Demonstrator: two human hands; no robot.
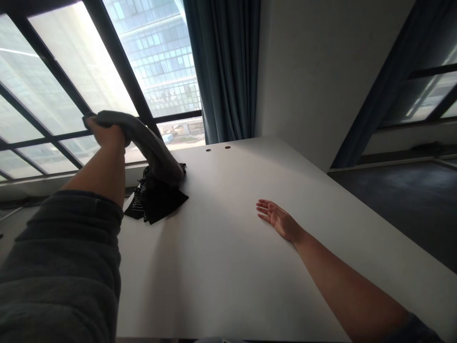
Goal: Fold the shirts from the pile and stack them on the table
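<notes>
White tabletop (221, 247) — left hand (109, 136), fingers clamped on grey cloth (148, 142) — right hand (283, 225), fingers slightly apart.

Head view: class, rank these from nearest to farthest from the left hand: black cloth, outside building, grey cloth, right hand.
1. Grey cloth: gripped in the left hand.
2. Black cloth: left side of the table.
3. Right hand: across, on the right.
4. Outside building: beyond the window.

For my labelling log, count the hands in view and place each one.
2. The left hand is raised in front of the window, gripping gray cloth; the right hand, its fingers spread, is at the white table, holding nothing. No other hand shows.
</notes>
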